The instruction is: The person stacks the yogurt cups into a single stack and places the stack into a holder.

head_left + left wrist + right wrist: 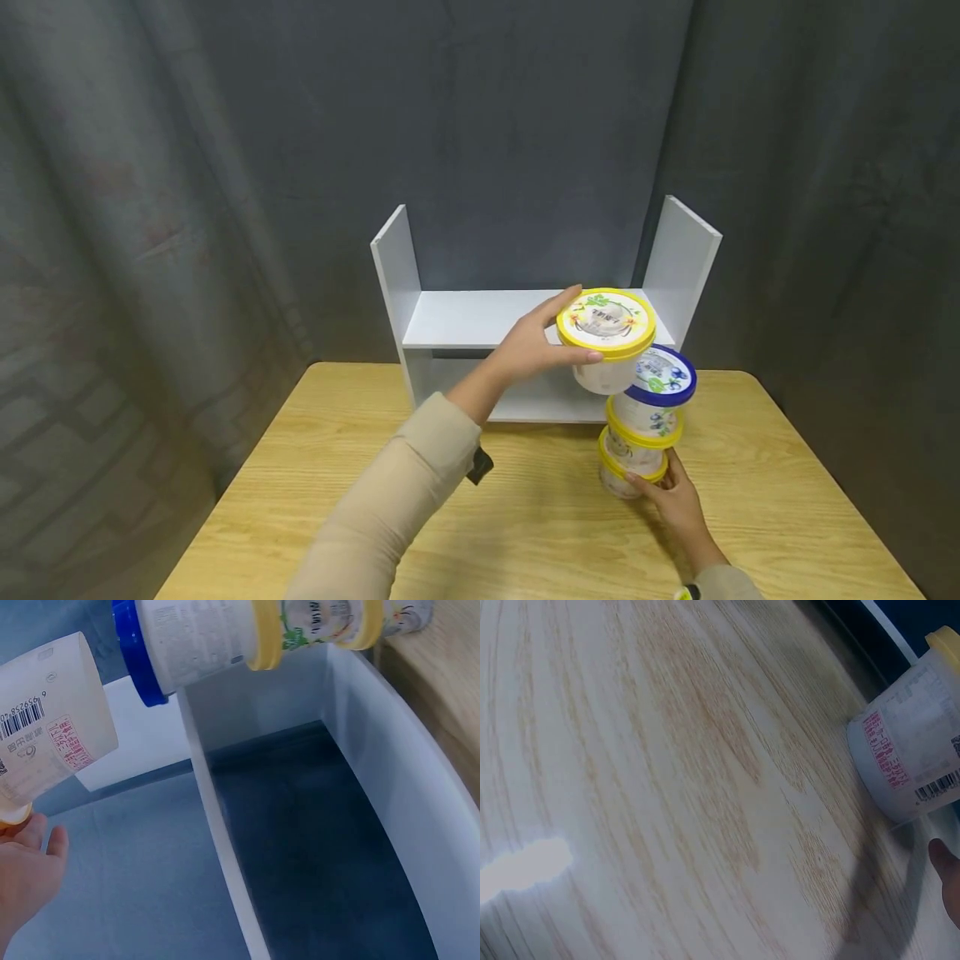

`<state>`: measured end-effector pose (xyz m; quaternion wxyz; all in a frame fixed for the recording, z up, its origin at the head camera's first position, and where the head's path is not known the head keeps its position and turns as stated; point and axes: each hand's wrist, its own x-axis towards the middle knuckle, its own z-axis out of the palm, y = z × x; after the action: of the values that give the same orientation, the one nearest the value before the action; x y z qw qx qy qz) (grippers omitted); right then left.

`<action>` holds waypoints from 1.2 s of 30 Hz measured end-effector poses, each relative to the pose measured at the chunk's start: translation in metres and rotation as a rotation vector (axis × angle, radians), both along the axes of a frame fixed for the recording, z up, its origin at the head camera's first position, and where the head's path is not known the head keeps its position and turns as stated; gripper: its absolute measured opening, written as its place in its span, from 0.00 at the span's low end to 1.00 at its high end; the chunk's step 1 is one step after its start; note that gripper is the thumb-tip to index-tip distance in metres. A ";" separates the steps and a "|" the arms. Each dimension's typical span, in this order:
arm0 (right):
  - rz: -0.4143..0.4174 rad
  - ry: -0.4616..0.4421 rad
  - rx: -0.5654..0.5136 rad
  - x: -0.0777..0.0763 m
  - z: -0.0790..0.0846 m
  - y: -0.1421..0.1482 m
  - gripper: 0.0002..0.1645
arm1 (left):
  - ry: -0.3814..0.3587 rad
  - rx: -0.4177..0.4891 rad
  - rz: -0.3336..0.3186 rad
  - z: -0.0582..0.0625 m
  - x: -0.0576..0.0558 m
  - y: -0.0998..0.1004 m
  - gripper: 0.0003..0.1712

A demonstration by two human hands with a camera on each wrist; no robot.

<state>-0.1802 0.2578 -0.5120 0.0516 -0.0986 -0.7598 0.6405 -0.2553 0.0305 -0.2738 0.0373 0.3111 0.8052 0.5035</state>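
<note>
My left hand grips a yellow-lidded tub by its lid, thumb at the front and fingers behind. This tub is in the air, just left of a stack of three tubs; the left wrist view shows a gap between it and the stack's blue lid. On top of the stack sits a blue-lidded tub, over a middle yellow-lidded tub and a bottom yellow-lidded tub on the table. My right hand holds the bottom tub, thumb in front and fingers along its right side.
Behind the tubs stands a white two-tier shelf with upright side panels. It rests at the far edge of a wooden table. Grey curtains hang behind and at both sides.
</note>
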 end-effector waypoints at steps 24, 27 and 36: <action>0.000 0.033 -0.083 0.002 0.000 0.001 0.55 | -0.045 -0.029 -0.006 0.002 -0.007 0.065 0.50; -0.007 0.043 -0.081 0.003 0.000 -0.001 0.54 | -0.043 -0.044 0.007 0.000 -0.008 0.068 0.50; -0.009 0.073 -0.079 0.005 -0.001 -0.005 0.53 | -0.058 -0.060 0.031 -0.006 -0.010 0.074 0.50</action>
<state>-0.1755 0.2526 -0.5129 0.0782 -0.0803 -0.7310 0.6731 -0.2649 0.1046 -0.2799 0.0623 0.2825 0.8233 0.4884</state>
